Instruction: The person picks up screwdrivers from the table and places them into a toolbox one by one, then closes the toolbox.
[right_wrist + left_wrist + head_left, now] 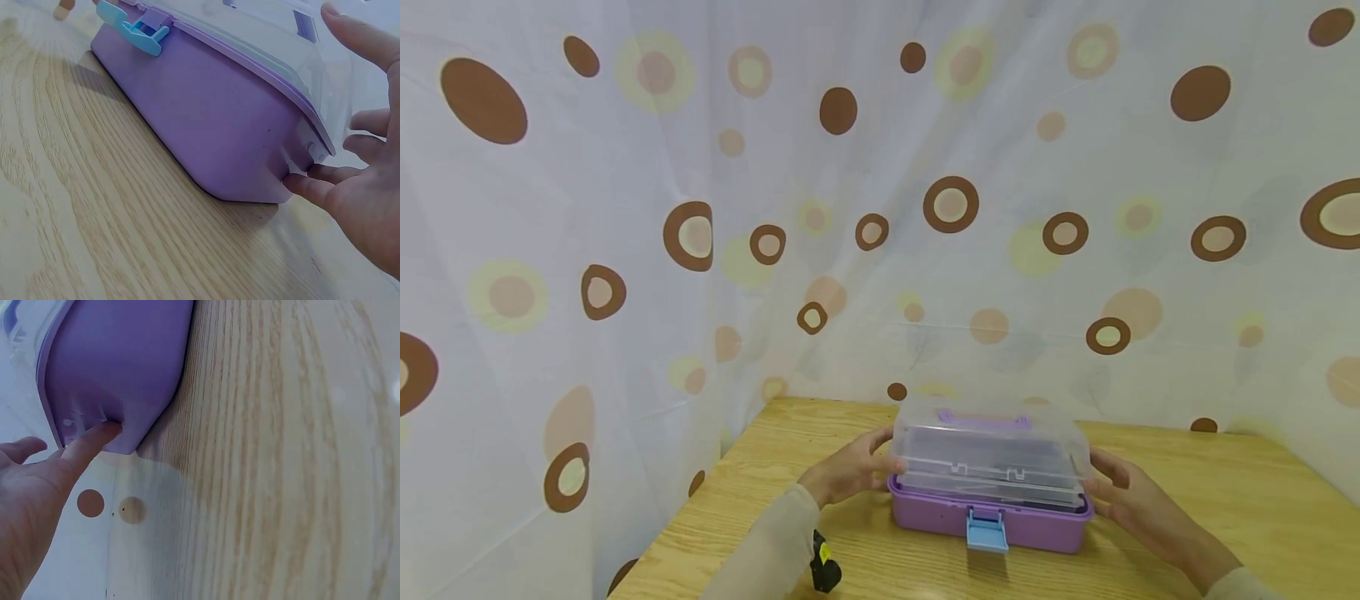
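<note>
The purple box (pixel 988 508) sits on the wooden surface (pixel 1210 500), left hand (pixel 850 471) and right hand (pixel 1131 496) touching its ends, fingers spread; its cloudy lid (pixel 992 450) blurs the contents.

Makeshift recording booth: spotted curtain (pixel 880 208) backdrop enclosing wooden table (pixel 1187 517).

Left hand (pixel 28 512) at lower left, straight fingertip (pixel 107 430) touching end wall of purple box (pixel 125 356), box resting on wooden table (pixel 281 462), spotted curtain (pixel 87 550) behind.
</note>
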Demonstrator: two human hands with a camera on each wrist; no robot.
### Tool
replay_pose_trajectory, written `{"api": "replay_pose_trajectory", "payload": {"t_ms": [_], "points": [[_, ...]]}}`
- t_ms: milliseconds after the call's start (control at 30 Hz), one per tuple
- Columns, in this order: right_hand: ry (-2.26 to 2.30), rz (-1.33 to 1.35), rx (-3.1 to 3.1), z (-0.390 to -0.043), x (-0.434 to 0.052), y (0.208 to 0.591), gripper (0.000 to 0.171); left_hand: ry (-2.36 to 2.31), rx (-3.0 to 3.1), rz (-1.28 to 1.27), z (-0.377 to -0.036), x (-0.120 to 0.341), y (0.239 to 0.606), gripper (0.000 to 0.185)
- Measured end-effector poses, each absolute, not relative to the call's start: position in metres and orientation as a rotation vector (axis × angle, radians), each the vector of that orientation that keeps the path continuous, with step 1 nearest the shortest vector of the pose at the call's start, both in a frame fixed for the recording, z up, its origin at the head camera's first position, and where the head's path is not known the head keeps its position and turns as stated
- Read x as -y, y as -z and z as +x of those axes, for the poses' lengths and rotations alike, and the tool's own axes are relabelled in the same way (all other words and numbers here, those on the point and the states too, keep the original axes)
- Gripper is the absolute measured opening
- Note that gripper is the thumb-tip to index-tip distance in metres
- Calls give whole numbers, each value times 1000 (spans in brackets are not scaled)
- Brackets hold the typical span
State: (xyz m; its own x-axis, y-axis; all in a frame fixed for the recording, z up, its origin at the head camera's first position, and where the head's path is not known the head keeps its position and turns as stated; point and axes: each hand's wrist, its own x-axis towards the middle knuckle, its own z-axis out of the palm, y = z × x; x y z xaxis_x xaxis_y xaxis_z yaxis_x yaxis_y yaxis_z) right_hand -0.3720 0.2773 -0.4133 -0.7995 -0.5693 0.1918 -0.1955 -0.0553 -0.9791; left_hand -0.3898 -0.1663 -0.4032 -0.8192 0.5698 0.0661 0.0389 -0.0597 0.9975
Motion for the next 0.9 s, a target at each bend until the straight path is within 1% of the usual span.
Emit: {"api": "replay_pose_trajectory", "payload": {"t_ms": [200,600,900], "points": [[1850,-821,-1960,-371,-280,415,82,-1939,-1807,678,-388,166,405,85],[1763,-897,-1896,-371,-281,419,88,-1912,-1831,622,-384,167,409,95],[1681,-907,-1927,-373,-284,421,92,-1841,-1940,627,-386,167,415,100]]}}
